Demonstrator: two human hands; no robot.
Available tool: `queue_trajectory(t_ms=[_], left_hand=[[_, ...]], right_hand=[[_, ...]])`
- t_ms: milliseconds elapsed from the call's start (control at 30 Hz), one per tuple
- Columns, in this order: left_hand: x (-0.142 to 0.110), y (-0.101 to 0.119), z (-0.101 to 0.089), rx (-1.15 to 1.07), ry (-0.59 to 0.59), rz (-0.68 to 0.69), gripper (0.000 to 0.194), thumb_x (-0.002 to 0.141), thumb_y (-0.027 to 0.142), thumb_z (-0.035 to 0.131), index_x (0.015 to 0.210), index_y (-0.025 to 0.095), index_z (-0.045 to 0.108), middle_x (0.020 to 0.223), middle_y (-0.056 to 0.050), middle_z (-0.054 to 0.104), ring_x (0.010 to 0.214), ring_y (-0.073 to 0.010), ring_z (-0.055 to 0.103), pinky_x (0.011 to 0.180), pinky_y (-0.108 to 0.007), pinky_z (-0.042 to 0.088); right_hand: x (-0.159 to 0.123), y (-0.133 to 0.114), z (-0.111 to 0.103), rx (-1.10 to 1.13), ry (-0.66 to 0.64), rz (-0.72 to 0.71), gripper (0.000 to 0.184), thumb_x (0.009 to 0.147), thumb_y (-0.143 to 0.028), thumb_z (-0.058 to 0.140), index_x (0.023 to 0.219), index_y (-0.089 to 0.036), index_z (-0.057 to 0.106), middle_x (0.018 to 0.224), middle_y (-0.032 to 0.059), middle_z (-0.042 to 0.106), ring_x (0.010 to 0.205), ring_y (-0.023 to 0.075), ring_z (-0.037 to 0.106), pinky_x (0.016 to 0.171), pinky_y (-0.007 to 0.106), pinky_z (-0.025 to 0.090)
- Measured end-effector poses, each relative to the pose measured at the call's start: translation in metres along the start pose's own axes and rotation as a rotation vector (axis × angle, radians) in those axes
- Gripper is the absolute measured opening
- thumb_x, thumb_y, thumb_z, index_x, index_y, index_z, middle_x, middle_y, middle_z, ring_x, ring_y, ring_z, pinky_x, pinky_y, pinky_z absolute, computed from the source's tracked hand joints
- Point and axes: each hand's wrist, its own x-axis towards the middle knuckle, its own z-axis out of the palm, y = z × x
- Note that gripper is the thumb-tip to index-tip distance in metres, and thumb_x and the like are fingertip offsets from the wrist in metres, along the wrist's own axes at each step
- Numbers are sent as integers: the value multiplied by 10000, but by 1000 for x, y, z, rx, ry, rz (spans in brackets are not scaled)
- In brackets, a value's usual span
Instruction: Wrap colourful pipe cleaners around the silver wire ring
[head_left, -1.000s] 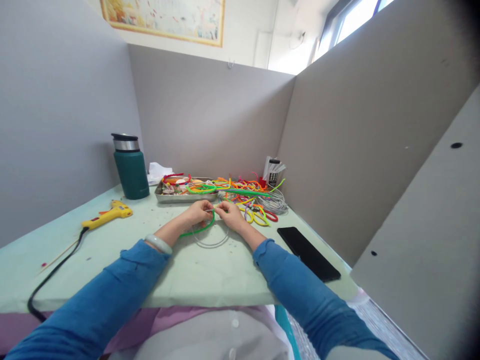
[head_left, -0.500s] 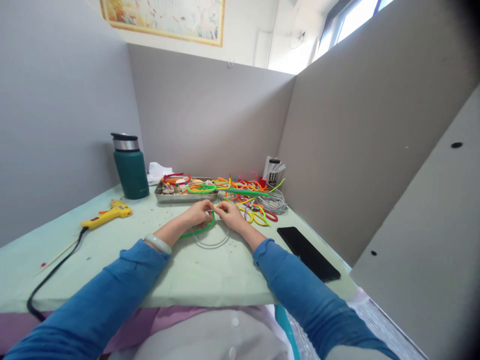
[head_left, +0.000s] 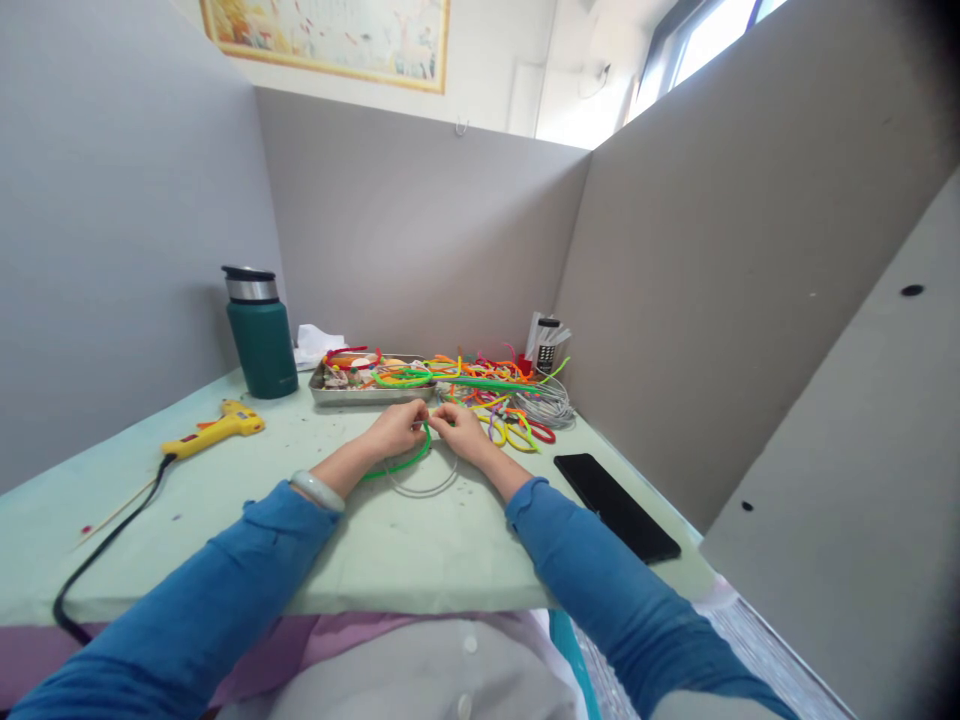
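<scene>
My left hand point(head_left: 399, 428) and my right hand point(head_left: 459, 430) meet over the middle of the table, fingertips pinched close together. Between them runs a green pipe cleaner point(head_left: 405, 465), its tail curving down to the left below my left hand. A thin grey wire loop point(head_left: 424, 493) hangs from the fingers and bows toward me over the tabletop. My left fingers are closed on the green pipe cleaner. The right fingertips are closed at the same spot, seemingly on the wire loop where it meets the pipe cleaner; the exact join is hidden by the fingers.
Behind my hands stand a metal tray point(head_left: 375, 398) of small craft pieces and a heap of coloured pipe cleaners point(head_left: 487, 383). Scissors point(head_left: 519, 436) and a black phone point(head_left: 616, 508) lie right. Left are a yellow glue gun point(head_left: 214, 430) and a green bottle point(head_left: 261, 345).
My left hand has turned slightly, its back now more toward me, and the pipe cleaner's tail has shifted a little. My right hand stays almost in place.
</scene>
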Motion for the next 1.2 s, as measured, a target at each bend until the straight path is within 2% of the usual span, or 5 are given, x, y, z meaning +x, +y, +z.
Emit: queue_trajectory(t_ms=[167, 733, 867, 1000, 1200], left_hand=[[1, 0, 0, 79, 2, 41, 169, 648, 183, 497, 815, 196, 515, 701, -1, 545, 632, -140, 474, 561, -220, 307], [2, -1, -1, 35, 20, 98, 134, 759, 229, 430, 799, 174, 546, 707, -13, 569, 644, -131, 477, 582, -208, 315], [1, 3, -5, -48, 22, 43, 170, 769, 297, 452, 740, 168, 559, 679, -7, 575, 630, -123, 471, 584, -201, 328], [0, 9, -11, -183, -6, -37, 368, 798, 436, 398, 603, 165, 553, 592, -8, 553, 561, -114, 466, 539, -197, 342], [-2, 13, -15, -376, -37, -214, 544, 760, 607, 354, 557, 148, 564, 398, 11, 439, 397, -103, 418, 432, -207, 332]], right_hand=[[1, 2, 1, -3, 3, 2, 202, 755, -342, 500, 700, -161, 572, 663, -12, 564, 625, 108, 480, 579, 215, 356], [1, 0, -1, 25, 29, 17, 233, 767, -362, 484, 652, -166, 531, 587, -25, 518, 583, 102, 450, 562, 209, 340], [0, -2, -2, 54, 24, 37, 249, 776, -377, 473, 655, -167, 529, 553, -32, 495, 538, 94, 427, 532, 208, 329], [-1, -3, -2, 59, 18, 48, 258, 774, -383, 470, 641, -168, 519, 548, -35, 489, 523, 91, 417, 518, 210, 320], [-1, -2, -2, 50, -4, 46, 245, 771, -371, 472, 648, -163, 513, 558, -37, 491, 531, 88, 422, 517, 205, 319]])
